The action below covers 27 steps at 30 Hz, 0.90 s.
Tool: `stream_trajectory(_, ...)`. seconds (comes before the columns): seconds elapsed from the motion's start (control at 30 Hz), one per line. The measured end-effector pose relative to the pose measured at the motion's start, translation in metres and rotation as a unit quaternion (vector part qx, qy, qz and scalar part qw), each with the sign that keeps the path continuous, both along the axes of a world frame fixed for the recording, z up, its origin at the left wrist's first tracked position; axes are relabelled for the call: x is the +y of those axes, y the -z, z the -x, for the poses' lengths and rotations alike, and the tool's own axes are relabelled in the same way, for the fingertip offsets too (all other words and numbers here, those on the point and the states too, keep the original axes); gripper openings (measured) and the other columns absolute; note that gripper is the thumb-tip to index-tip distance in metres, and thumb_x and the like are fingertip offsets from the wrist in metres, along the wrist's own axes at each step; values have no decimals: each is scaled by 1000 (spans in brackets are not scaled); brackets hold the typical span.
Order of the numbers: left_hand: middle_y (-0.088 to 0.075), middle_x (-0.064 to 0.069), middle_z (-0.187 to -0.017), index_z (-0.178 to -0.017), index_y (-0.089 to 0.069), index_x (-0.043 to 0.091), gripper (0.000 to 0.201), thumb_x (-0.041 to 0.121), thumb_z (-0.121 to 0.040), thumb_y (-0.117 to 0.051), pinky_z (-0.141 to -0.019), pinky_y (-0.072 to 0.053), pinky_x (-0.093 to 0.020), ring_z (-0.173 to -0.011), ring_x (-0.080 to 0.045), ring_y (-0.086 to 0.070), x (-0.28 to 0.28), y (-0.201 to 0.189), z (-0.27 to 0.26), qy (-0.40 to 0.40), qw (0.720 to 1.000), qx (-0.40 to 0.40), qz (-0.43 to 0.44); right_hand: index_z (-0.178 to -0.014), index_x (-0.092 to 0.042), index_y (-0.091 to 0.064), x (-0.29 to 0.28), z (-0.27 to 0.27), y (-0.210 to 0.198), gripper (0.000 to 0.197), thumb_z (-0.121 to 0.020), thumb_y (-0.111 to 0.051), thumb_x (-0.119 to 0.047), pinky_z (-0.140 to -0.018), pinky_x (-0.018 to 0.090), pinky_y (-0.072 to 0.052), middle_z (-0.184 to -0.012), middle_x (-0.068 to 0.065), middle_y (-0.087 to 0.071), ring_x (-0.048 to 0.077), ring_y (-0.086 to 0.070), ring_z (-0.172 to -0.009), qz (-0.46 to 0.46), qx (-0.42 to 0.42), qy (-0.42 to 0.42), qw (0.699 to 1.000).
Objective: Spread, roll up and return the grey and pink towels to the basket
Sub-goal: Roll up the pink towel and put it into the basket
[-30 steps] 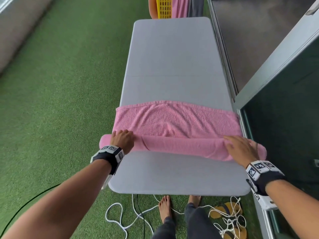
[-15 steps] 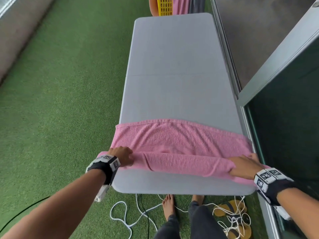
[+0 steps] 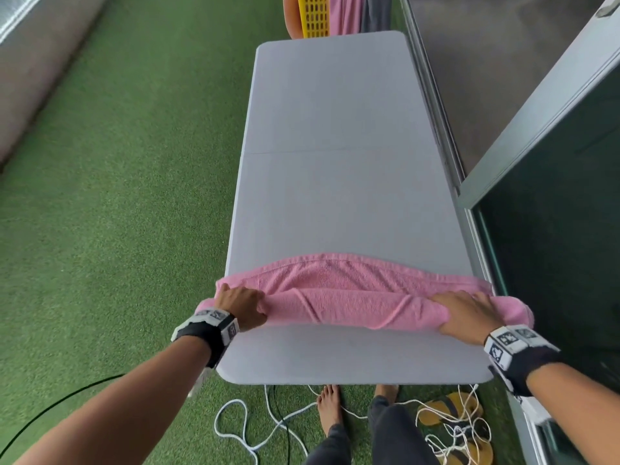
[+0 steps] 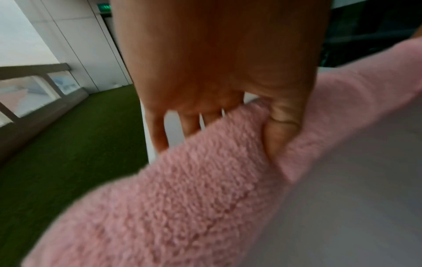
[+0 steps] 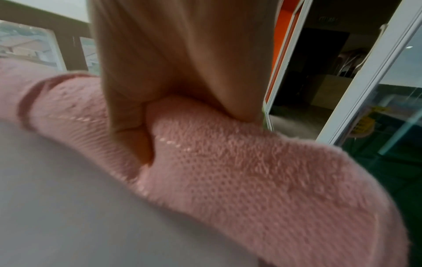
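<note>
A pink towel lies across the near end of the grey table, mostly rolled into a thick roll, with a narrow flat strip beyond it. My left hand grips the roll's left end, which overhangs the table edge. In the left wrist view the thumb presses the near side of the pink towel and the fingers reach over it. My right hand lies over the right end, its thumb tucked against the pink towel. A yellow basket stands past the far end, with a grey towel hanging there.
A metal-framed glass door runs close along the table's right side. Green turf covers the floor on the left. White cables and yellow sandals lie by my bare feet under the near edge.
The towel's far hem has drawn nearer to me and the flat strip has narrowed. The roll has grown thicker, with both hands still on its ends.
</note>
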State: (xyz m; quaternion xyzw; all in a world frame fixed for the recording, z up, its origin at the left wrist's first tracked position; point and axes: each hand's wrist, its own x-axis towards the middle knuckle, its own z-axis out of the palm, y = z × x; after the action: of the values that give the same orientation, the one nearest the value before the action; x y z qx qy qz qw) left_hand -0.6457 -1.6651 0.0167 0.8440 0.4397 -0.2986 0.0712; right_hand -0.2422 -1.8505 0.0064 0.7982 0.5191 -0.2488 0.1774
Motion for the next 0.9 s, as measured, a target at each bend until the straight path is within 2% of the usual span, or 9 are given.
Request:
stream_trajectory(0.07,-66,7,-114,-117,-60,31,36,43,-83,-54,-103,-37,-43,-108,-18,-60,10,-7,-2,-24,998,4,63,-135,-38,-49,17,-2,-9,49,-86,-55,-35,-108,48,-33,-137,-9,-53,21,-48,-126,37,-42,81,995)
stream_trajectory(0.13,-61,1,-123,-124,-56,26,36,39,-92,-46,-104,-37,-44,-115,-21,-55,17,-11,-3,-52,996,-70,32,-126,-46,-50,26,-16,-12,46,-81,-51,-36,-110,52,-28,-137,-10,-51,19,-47,-126,-22,29,17,999)
stream_trajectory(0.23,-50,-5,-140,-140,-43,19,62,53,-93,-20,-107,-33,-42,-125,-25,-47,14,-4,-2,-81,976,-198,-48,-140,-40,-41,23,-32,-11,57,-88,-34,-63,-115,51,-14,-147,-14,-41,15,-37,-137,-91,81,20,992)
stream_trajectory(0.3,-41,-4,-149,-147,-34,19,74,66,-90,-33,-112,-25,-44,-134,-25,-39,6,5,2,-59,981,-182,-30,-145,-40,-33,21,-30,-3,74,-81,-48,-75,-115,53,-14,-146,-20,-40,12,-36,-139,-100,82,5,992)
stream_trajectory(0.4,-45,-2,-143,-144,-36,22,75,46,-79,-66,-110,-27,-45,-130,-25,-41,3,16,6,-14,992,-115,-44,-140,-39,-36,14,-25,6,76,-72,-69,-49,-110,46,-25,-140,-13,-50,14,-46,-127,-90,25,-65,994)
stream_trajectory(0.57,-64,4,-115,-120,-54,26,41,42,-82,-56,-97,-35,-40,-109,-22,-54,45,3,-8,2,995,-92,-47,-127,-36,-51,46,-38,-6,50,-79,-64,-38,-108,45,-24,-127,-8,-62,19,-54,-118,-89,-2,-52,995)
stream_trajectory(0.7,-52,-6,-136,-130,-43,19,59,54,-92,-16,-111,-23,-50,-126,-24,-46,74,-1,-14,-58,985,-144,-71,-141,-40,-41,70,-60,-11,49,-94,-42,-52,-114,51,-18,-147,-11,-45,16,-41,-135,-130,15,-10,991)
stream_trajectory(0.8,-36,-5,-151,-147,-27,16,72,61,-93,-39,-115,-17,-50,-138,-24,-34,79,2,-7,-52,993,-99,-29,-137,-39,-44,74,-64,-19,64,-83,-52,-71,-109,45,-26,-139,-14,-51,14,-46,-129,-95,74,-9,993)
stream_trajectory(0.9,-44,-8,-143,-142,-30,17,66,50,-91,-53,-107,-33,-47,-130,-28,-42,79,3,-8,-43,996,-69,-25,-119,-43,-50,67,-64,-21,58,-68,-64,-66,-93,40,-42,-120,-14,-63,12,-60,-104,-84,53,-32,995)
